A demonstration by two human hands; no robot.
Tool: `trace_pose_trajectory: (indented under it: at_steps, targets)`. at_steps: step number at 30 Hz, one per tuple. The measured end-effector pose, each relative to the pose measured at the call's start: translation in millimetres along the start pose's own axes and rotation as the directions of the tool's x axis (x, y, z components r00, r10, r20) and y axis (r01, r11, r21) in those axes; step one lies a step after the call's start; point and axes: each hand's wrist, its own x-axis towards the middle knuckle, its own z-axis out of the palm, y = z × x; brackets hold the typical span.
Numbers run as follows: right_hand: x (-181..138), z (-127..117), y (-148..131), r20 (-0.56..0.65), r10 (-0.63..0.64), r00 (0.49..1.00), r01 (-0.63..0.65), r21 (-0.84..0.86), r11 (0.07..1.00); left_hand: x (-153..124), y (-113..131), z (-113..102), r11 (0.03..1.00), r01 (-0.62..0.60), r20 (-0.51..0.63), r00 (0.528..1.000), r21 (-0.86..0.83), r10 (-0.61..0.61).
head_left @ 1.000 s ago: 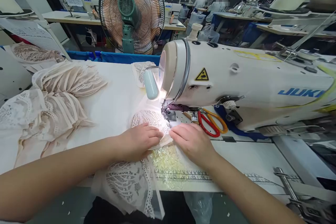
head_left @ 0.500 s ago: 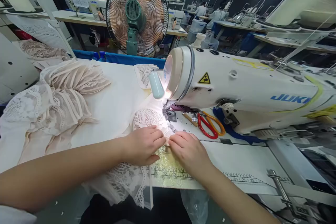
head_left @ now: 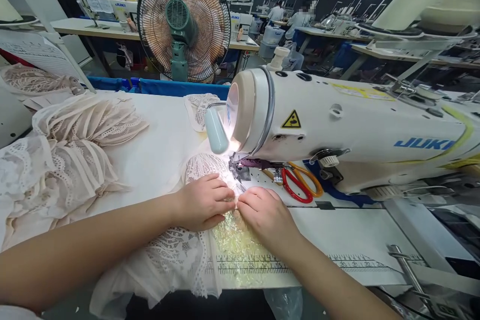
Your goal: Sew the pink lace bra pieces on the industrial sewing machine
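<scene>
Head view: pale openwork lace (head_left: 176, 257), spilling off the table (head_left: 157, 150), lies pressed under flat left hand (head_left: 204, 203) and right hand (head_left: 265, 216), fingertips meeting.

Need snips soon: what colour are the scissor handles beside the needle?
On the scissors, one handle red, one orange; head view.

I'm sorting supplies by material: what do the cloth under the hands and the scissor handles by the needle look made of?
The cloth under the left hand and right hand looks like pale, matte lace: it has an openwork pattern and a scalloped edge. The scissors have smooth, glossy handles, red and orange, likely plastic or plastic-coated; the blades are hidden.
</scene>
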Motion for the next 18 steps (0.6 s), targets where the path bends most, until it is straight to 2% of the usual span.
trace_pose_trajectory:
  at_steps: [6, 13, 18]
  targets:
    - [9.2, 3.9, 2.1, 0.001, 0.050, 0.999, -0.050, -0.046, 0.998, 3.3, -16.3, -0.6, 1.000, -0.018, -0.006, 1.000, 0.017, 0.018]
    - [10.1, 8.7, -0.2, -0.047, 0.112, 0.993, -0.116, -0.100, 0.988, 8.4, -33.8, -0.7, 0.998, -0.050, -0.073, 0.996, 0.049, 0.053]
    - [8.9, 11.8, -1.2, -0.083, 0.165, 0.983, -0.175, -0.132, 0.976, 10.2, -46.4, 0.1, 0.997, -0.065, -0.073, 0.995, 0.051, 0.069]
